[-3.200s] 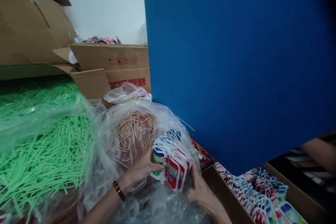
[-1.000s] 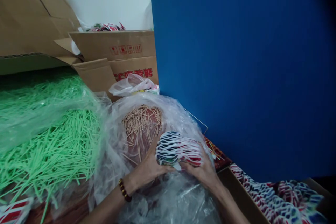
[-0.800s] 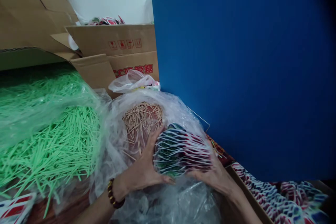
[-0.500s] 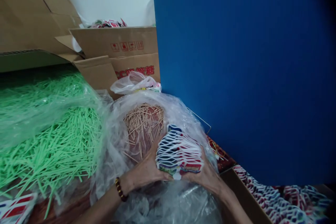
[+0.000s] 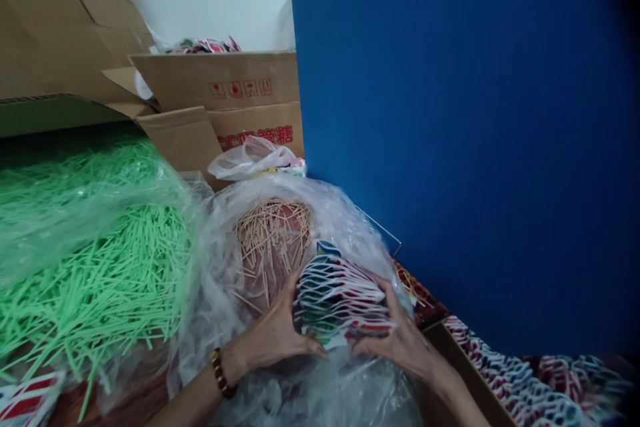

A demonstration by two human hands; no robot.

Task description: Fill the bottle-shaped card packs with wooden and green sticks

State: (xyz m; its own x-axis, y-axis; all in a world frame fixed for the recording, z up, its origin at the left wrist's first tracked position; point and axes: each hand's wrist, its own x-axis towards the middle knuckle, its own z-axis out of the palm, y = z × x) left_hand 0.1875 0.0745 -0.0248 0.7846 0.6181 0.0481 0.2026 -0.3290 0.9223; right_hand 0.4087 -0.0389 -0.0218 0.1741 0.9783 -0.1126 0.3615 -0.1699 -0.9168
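Between my two hands is a stack of small printed packets [image 5: 340,297], with wavy white edges and red, green and blue printing. My left hand [image 5: 280,337], a beaded bracelet on its wrist, grips the stack's left side with the thumb at the lower edge. From the right side my right hand [image 5: 395,337] clasps it, fingers at the top corner and thumb below. The stack is held over a clear plastic bag [image 5: 345,380]. Just behind it, thin tan sticks [image 5: 273,230] lie loose in the bag's opening.
Bright green sticks [image 5: 135,273] fill a plastic-lined box at left. Cardboard boxes [image 5: 175,140] stand behind. A large blue panel [image 5: 450,133] blocks the right side. More packets [image 5: 525,373] sit in rows at lower right, and a flat printed packet [image 5: 30,400] lies at lower left.
My hands have moved slightly apart and the packets look more spread out between them. The right hand's fingers have shifted up along the stack's right side.
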